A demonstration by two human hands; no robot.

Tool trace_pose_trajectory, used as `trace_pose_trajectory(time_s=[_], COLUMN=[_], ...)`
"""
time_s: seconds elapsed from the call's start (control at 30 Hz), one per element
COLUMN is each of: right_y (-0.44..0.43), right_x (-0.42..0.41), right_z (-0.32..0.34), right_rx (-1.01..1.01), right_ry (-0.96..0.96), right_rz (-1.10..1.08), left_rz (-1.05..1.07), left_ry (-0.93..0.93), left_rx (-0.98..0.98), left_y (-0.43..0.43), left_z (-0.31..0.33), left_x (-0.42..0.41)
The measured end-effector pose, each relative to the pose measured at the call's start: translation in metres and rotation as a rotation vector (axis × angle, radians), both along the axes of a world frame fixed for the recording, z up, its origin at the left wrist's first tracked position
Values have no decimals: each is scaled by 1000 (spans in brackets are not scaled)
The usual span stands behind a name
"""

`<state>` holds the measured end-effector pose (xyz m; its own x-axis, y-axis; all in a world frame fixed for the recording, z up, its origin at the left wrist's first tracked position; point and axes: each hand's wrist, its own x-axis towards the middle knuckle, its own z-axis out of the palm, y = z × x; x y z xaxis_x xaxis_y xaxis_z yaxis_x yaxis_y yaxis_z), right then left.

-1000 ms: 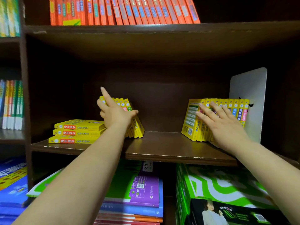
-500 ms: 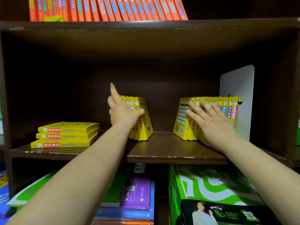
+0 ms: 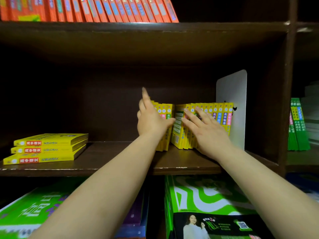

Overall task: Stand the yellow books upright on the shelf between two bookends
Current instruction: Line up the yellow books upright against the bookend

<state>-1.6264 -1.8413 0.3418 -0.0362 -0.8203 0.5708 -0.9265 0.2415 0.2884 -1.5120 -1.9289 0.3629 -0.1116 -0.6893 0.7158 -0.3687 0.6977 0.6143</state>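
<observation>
On the dark wooden shelf (image 3: 120, 161) a white bookend (image 3: 233, 87) stands at the right. A row of yellow books (image 3: 222, 114) stands upright against it. My right hand (image 3: 207, 133) lies flat on their spines, fingers spread. My left hand (image 3: 151, 121) grips a small group of upright yellow books (image 3: 166, 112), thumb across the spines and index finger raised. This group almost touches the left end of the row. Three more yellow books (image 3: 48, 149) lie stacked flat at the shelf's left end. I see only one bookend.
Orange books (image 3: 86, 9) lean on the shelf above. Green and purple books (image 3: 207, 192) lie stacked on the shelf below. More green books (image 3: 296, 125) stand in the compartment to the right, past the upright side panel (image 3: 286, 100).
My left hand has slid its group of yellow books to the right, from beside the flat stack to the row by the bookend. The right hand stayed on the row.
</observation>
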Motion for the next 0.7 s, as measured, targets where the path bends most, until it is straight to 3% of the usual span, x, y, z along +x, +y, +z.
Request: trace_pose_trajectory(time_s=[0.33, 0.57, 0.7], right_y=[3, 3, 1], right_x=[-4, -3, -2], right_z=[-1, 0, 0], right_rx=[-26, -21, -28], right_ry=[-127, -169, -200], right_rz=[77, 103, 121], left_rz=[-100, -383, -346], left_ry=[-151, -287, -380], left_rx=[96, 433, 396], left_y=[-1, -20, -22], left_z=[-5, -7, -9], left_x=[-5, 33, 35])
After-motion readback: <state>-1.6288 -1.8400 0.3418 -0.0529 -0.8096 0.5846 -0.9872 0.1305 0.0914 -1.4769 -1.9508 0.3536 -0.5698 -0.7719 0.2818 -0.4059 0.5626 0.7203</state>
